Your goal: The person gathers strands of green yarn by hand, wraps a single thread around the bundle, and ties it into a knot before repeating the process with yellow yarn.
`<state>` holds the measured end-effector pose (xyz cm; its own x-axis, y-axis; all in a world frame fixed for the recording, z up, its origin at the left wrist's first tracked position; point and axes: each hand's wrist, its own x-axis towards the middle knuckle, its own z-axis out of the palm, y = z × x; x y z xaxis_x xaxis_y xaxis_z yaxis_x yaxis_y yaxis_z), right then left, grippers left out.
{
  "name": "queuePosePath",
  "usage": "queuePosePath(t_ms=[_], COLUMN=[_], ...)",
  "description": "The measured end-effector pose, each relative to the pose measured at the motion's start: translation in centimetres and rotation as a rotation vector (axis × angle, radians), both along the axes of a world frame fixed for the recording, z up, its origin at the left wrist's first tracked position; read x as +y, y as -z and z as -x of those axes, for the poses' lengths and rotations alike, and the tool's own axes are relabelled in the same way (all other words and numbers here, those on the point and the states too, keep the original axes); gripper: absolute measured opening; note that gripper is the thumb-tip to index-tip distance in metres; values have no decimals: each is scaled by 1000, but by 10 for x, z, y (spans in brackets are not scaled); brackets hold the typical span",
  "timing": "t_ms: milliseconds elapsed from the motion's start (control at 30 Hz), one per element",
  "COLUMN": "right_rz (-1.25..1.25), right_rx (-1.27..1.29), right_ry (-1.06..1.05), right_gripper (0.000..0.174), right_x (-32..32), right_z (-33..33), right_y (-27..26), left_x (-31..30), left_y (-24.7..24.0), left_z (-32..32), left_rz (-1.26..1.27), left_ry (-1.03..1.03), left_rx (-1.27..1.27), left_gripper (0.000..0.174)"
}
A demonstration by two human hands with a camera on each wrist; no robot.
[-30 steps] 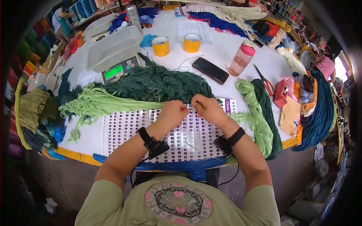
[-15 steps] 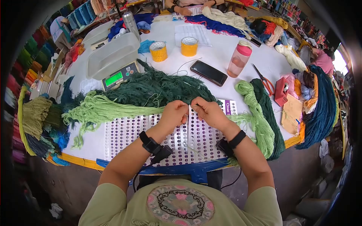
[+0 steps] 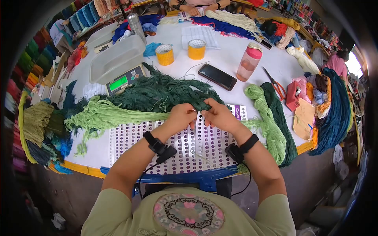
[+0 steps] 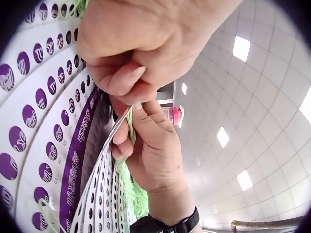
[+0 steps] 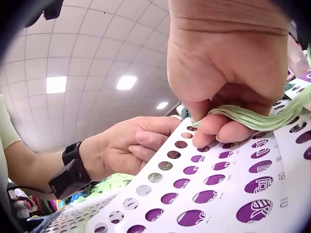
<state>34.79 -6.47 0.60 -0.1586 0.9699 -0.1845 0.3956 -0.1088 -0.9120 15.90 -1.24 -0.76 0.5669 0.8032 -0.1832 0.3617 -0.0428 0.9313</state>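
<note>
A white card with rows of punched holes [image 3: 177,151] lies before me, and one strip of it is raised between my hands. My left hand [image 3: 182,117], fingers curled, grips the upper edge of this strip; the exact pinch is partly hidden. On the other side my right hand [image 3: 219,116] pinches a light green thread bundle [image 5: 248,116] between thumb and fingers, right at the end holes. Left of the hands stretches a loose light green hank [image 3: 118,112], below a dark green yarn heap [image 3: 165,88]. Purple shows through many holes in the right wrist view.
Beyond the yarn stand a scale [image 3: 120,82] with a plastic tub [image 3: 118,59], two tape rolls [image 3: 164,54], a phone [image 3: 217,76] and a pink-lidded bottle [image 3: 249,62]. Twisted green skeins [image 3: 267,122], scissors [image 3: 275,83] and a red tape dispenser [image 3: 293,96] are at right.
Both hands stay close together at the strip's top edge; the right fingers have shifted slightly inward and up. A person's arms have come into view across the table.
</note>
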Motion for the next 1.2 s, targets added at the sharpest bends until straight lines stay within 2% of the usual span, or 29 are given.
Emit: queuePosePath(t_ms=[33, 100, 167, 233, 300, 400, 433, 500, 533, 567, 633, 667, 700, 767, 800, 833, 900, 933, 967, 1033, 1067, 1100, 1133, 1167, 1200], right_rz=[3, 21, 28, 36, 29, 20, 21, 38, 67, 74, 76, 75, 75, 69, 74, 99, 147, 145, 150, 182, 182, 191, 203, 207, 174], right_rx=[0, 100, 101, 90, 100, 88, 85, 116, 98, 92, 131, 160, 161, 264, 263, 281, 318, 328, 324, 220, 231, 128, 26, 41, -15], right_ry=[-2, 11, 7, -8, 6, 2, 5, 11, -5, 19, 15, -2, -4, -29, -45, -64, -92, -74, -81, 58, 55, 82, 107, 105, 71], right_gripper=[41, 41, 41, 41, 41, 43, 43, 45, 49, 49, 51, 56, 56, 62, 62, 63, 65, 58, 58, 44, 44, 39, 33, 33, 32], right_x=[-1, -4, -5, -4, -2, -3, -3, -3, -3, -4, -2, -1, -2, -2, -1, 0, 2, 3, 5, 10, 10, 10, 11, 13, 15], right_z=[-1, -3, -2, -2, -3, -3, -2, -3, -3, -2, -1, -4, -5, -5, -6, -10, -15, -14, -11, 0, 3, 6, 9, 9, 7], right_y=[-1, -5, -9, -8, -1, 0, 0, 2, 3, 3, 3, 4, 4, 6, 6, 7, 9, 11, 11, 13, 10, 2, 0, 4, 8], left_x=[1, 6, 8, 4, 0, -6, -8, -11, -15, -15, -15, -17, -18, -24, -23, -23, -20, -11, -9, -5, -2, 1, 7, 13, 15], left_y=[-3, -9, -10, -11, -10, -5, -4, -3, -19, -21, -25, -28, -32, -42, -26, -22, -14, 8, 7, 0, -19, -37, -39, -41, -48], left_z=[5, 22, 30, 30, 24, 19, 20, 19, 22, 24, 27, 24, 20, 6, -1, -2, -4, 0, 6, 24, 41, 62, 85, 109, 131], left_rz=[3, 137, 187, 343, 378, 96, 98, 82, 313, 325, 644, 606, 606, 453, 295, 298, -48, -641, -637, -978, -324, 332, 558, 781, 799], left_ry=[-2, -174, -190, -204, -224, -111, -108, -118, -136, -114, 96, 172, 170, 98, 131, 115, 216, 179, 170, -31, -9, 5, -17, -42, -70], left_rx=[0, -70, -115, -271, -274, -68, -71, -250, -301, -304, -641, -627, -626, -150, -130, -136, 82, 102, 100, 101, -41, -175, -376, -578, -641], left_gripper=[16, 15, 16, 18, 18, 16, 16, 15, 12, 12, 13, 20, 20, 26, 29, 29, 25, 18, 18, 13, 14, 17, 17, 17, 17])
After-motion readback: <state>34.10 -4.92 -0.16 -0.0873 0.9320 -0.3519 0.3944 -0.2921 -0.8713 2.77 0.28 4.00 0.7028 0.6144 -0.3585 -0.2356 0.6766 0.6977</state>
